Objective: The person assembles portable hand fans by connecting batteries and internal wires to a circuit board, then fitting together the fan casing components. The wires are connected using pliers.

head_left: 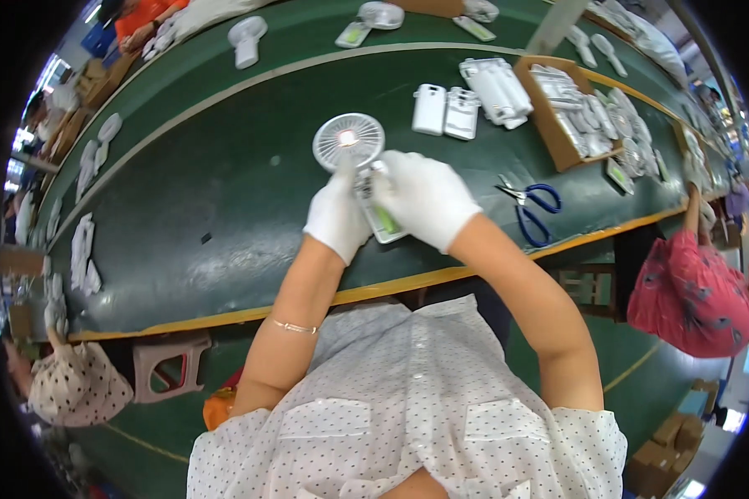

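Faces a long green table [250, 187], with a cardboard box [548, 118] of white parts [589, 125] toward its right end. Holds a white handheld fan [349, 148] near the yellow front edge, with the head toward the far edge. Closes the gloved left hand [339, 214] around the neck; rests the gloved right hand [426, 195], fingers curled, against the handle: cannot tell whether clasped. Has a blue-handled cutting tool [523, 198] near the front edge, two white casings [430, 110] toward the far edge, and a dark scrap [206, 239] toward the left end.
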### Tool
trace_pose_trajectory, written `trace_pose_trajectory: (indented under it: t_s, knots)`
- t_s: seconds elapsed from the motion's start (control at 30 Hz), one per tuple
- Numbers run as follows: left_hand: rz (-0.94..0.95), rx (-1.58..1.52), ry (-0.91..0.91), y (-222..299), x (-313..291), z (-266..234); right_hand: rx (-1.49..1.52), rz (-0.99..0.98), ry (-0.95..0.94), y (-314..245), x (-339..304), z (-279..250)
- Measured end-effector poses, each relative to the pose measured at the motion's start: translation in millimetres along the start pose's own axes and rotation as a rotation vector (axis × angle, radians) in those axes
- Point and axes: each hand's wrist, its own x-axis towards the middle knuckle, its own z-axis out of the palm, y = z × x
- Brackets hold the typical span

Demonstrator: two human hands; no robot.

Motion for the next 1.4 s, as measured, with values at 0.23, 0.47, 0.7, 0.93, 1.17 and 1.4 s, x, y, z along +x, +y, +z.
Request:
trace_pose_trajectory:
  t_s: [0.23, 0.47, 0.7, 0.93, 1.17, 1.4]
  knots:
    - [-0.051, 0.080, -0.015, 14, -27, 25, -0.143, 0.038, 0.264, 35, -45, -5]
    - [-0.029, 0.259, 0.023, 13, -32, 31, -0.244, 0.131, 0.226, 39, -71, -13]
    - [-0.024, -0.047, -0.089, 7, -26, 18, 0.067, 0.105, 0.273, 4, -48, -21]
    - [-0.014, 0.213, -0.098, 10, -33, 22, -0.005, 0.066, 0.187, -25, -28, -8]
    - [0.005, 0.322, -0.113, 6, -39, 21, -0.140, 0.018, 0.246, -24, -30, 8]
    - [0.138, 0.102, -0.028, 4, -36, 30, 0.041, -0.148, 0.359, -38, -60, 19]
